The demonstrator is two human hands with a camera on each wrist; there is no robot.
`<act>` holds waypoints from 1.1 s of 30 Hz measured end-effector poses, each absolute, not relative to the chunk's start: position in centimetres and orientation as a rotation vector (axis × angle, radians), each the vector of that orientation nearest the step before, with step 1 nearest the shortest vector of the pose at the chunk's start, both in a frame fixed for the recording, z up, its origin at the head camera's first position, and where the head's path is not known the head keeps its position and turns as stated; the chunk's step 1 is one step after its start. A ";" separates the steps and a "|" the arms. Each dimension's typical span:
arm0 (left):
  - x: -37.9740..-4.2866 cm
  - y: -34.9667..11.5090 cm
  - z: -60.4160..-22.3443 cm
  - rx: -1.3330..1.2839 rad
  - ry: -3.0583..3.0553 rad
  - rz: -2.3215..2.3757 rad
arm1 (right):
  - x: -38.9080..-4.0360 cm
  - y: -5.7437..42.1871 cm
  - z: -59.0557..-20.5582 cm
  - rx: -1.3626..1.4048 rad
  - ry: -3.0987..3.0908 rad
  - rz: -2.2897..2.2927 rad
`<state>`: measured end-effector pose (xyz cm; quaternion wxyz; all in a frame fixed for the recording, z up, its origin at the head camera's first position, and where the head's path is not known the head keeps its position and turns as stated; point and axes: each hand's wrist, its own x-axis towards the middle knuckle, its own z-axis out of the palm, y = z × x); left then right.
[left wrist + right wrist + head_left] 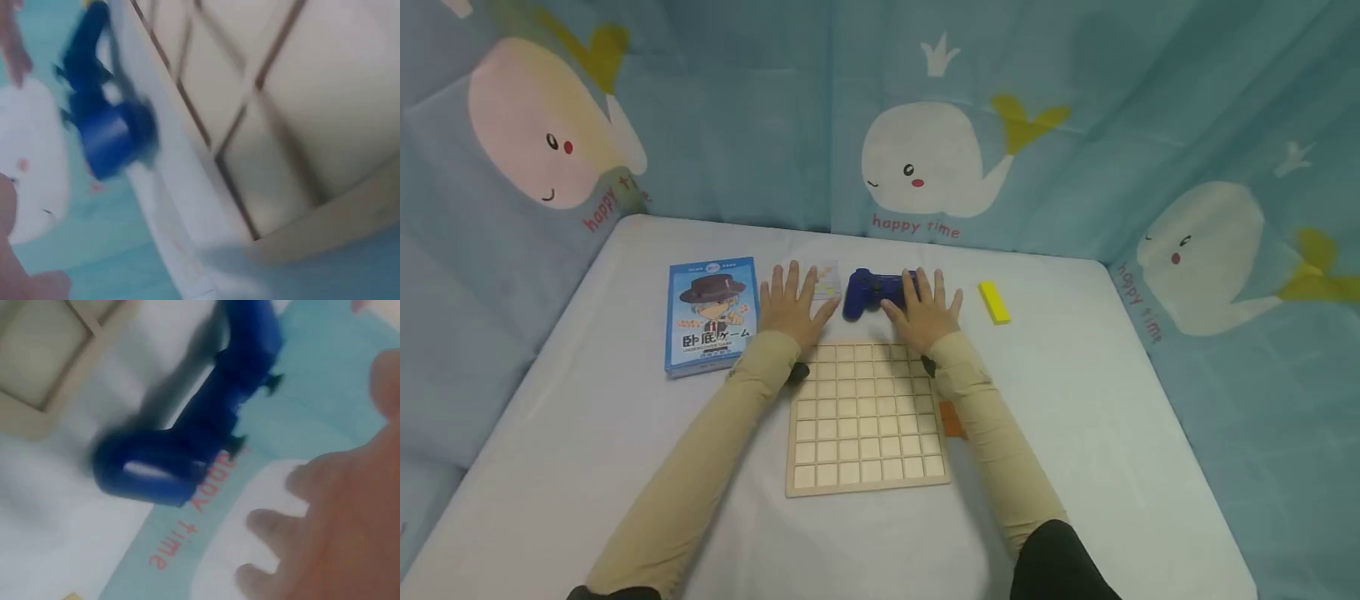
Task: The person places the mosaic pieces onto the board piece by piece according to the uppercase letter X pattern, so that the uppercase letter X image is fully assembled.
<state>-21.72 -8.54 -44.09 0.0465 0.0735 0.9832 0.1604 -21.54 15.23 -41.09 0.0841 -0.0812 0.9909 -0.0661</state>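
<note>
In the head view my left hand (788,310) is held flat with fingers spread, between the blue game box (711,312) and the game controller (865,293). My right hand (928,318) has its fingers spread too and covers the controller's right end from above. The right wrist view has that hand (337,506) apart from the blue controller (212,419), gripping nothing. Below both hands lies a wooden grid board (857,417) with bare square cells; its edge (228,194) fills much of the blurred left wrist view.
A yellow block (994,302) lies right of the right hand. An orange piece (952,419) is partly hidden beneath the right forearm. Behind the left hand lies a pale sheet with coloured marks (829,278). A whale-patterned curtain (760,125) borders the white table (1112,433).
</note>
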 end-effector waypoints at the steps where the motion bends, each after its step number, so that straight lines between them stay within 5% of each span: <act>1: -20.9 -8.6 -43.9 0.234 3.015 0.486 | -20.9 15.6 -41.0 -0.250 2.957 -0.205; 12: -9.0 -10.6 -48.0 0.547 2.815 1.024 | -11.4 25.0 -43.1 -0.140 2.903 -0.475; 33: -9.6 -12.3 -50.6 0.582 2.854 1.186 | -12.0 28.4 -45.5 -0.320 3.085 -0.643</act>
